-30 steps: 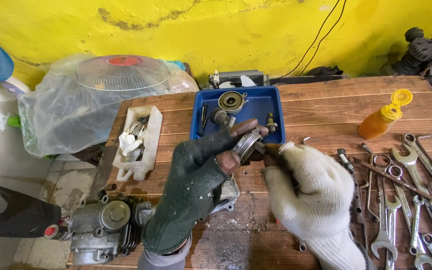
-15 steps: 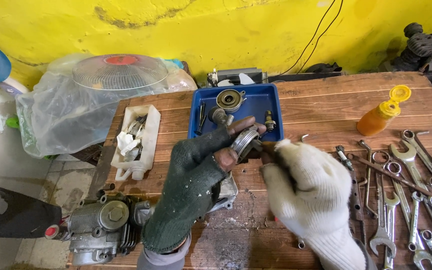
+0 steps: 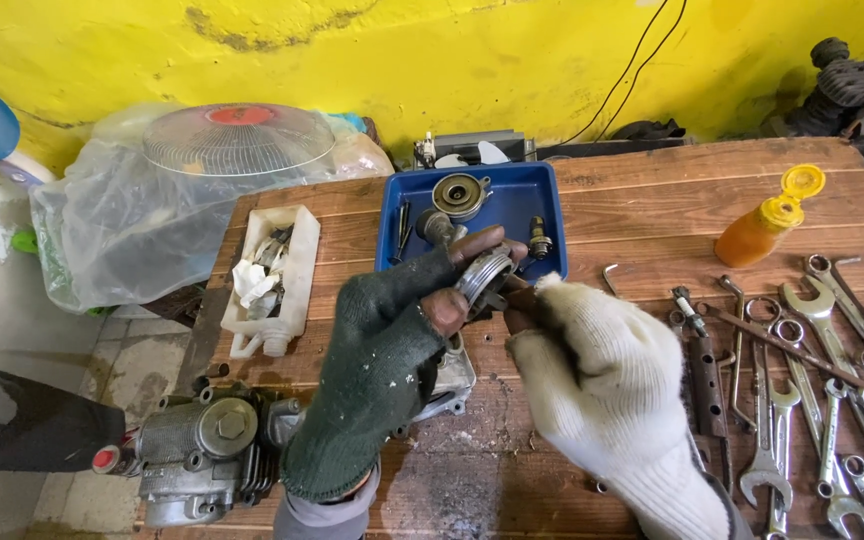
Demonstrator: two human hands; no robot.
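Note:
My left hand (image 3: 382, 350), in a dark green fingerless glove, grips a round grey metal piston (image 3: 483, 272) between thumb and fingers, above the wooden bench (image 3: 652, 210). My right hand (image 3: 602, 375), in a white knit glove, has its fingertips against the piston's right side; what it pinches there is hidden. Just behind the hands sits a blue tray (image 3: 512, 195) holding a round metal part and some small pieces.
Several wrenches (image 3: 802, 400) lie spread at the right. An orange squeeze bottle (image 3: 764, 228) with a yellow cap stands at the back right. A white container (image 3: 274, 275) of scraps is at the left, an engine part (image 3: 202, 450) at the front left, a bagged fan (image 3: 222, 170) behind.
Both hands and the piston have shifted slightly left and toward the blue tray. The right hand's fingers stay against the piston. A dark tool by the wrenches is now uncovered.

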